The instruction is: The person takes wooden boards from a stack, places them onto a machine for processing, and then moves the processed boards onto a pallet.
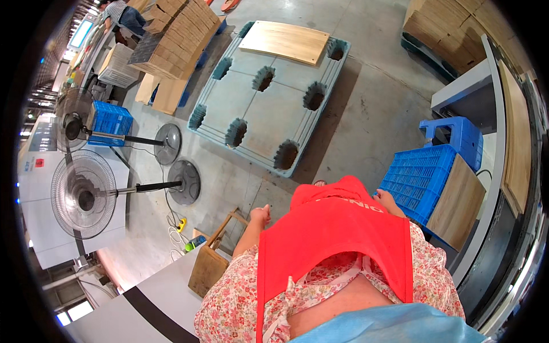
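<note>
With the clock face centred on the view, the blue crate [417, 174] is found at three o'clock, tilted in the fisheye view, with a wood-grained panel [459, 203] set against its outer side. As for progress, one pale board [284, 42] is seen laid flat along the far end of the grey-green pallet [224, 103] at twelve o'clock, while most of the deck is left uncovered; no board is seen carried, and how much is left cannot be judged.

The right hand [390, 201] is held low beside the crate's near corner, its forearm mostly hidden by the red apron [337, 228]; whether the crate is touched, or how far the fingers are closed, cannot be told. The left hand [260, 215] is held out from the body toward twelve o'clock, with the elbow bent; its fingers appear loosely curled and nothing is made out in them, though their full closure cannot be confirmed. A wooden stool [207, 268] is placed near the left forearm, at seven o'clock.

Farther out, two standing fans are seen near nine o'clock, stacked cartons [171, 40] at eleven, and a blue plastic stool [462, 140] just beyond the crate.
</note>
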{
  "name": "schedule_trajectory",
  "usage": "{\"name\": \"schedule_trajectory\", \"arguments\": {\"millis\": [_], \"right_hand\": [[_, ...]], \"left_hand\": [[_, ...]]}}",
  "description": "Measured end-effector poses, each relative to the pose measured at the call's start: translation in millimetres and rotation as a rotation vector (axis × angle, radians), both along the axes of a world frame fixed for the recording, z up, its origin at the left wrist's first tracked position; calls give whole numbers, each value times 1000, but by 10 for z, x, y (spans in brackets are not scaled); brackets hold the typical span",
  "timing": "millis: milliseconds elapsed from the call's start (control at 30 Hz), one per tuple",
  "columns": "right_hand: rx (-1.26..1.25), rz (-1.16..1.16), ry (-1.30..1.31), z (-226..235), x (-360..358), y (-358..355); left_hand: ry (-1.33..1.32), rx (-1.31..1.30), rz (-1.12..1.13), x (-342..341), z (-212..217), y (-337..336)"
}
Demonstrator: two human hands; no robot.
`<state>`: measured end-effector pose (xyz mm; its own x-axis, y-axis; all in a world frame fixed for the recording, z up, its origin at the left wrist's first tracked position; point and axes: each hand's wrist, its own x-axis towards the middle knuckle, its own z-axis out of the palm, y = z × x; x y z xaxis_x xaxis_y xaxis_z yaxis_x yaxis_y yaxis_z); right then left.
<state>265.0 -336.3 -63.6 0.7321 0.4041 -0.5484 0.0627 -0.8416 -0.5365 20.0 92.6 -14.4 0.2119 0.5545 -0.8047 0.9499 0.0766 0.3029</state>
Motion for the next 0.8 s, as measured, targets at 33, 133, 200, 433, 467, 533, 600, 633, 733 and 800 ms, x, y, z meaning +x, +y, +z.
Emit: {"name": "schedule_trajectory", "arguments": {"millis": [33, 133, 200, 433, 467, 533, 600, 633, 733, 800], "right_hand": [[1, 1, 1, -4, -4, -7], [21, 37, -41, -39, -13, -46], [2, 37, -12, -36, 2, -46], [-25, 29, 34, 20, -8, -13], [-15, 40, 13, 19, -21, -16], [6, 65, -31, -5, -46, -33], [-20, 68, 6, -15, -35, -15], [-33, 71, 25, -7, -32, 6], [2, 63, 8, -13, -33, 18], [5, 57, 1, -39, -25, 24]], "left_hand": [[-7, -7, 46, -11, -43, 15], [-1, -37, 100, 1, -79, 23], [-14, -50, 90, -28, -146, 31], [28, -72, -37, -65, -253, 105], [33, -78, -37, -66, -259, 111], [30, -91, -18, -75, -274, 130], [18, -105, 20, -98, -319, 150], [15, -110, 34, -118, -339, 155], [12, -116, 34, -138, -365, 164], [11, -118, 28, -150, -363, 169]]}}
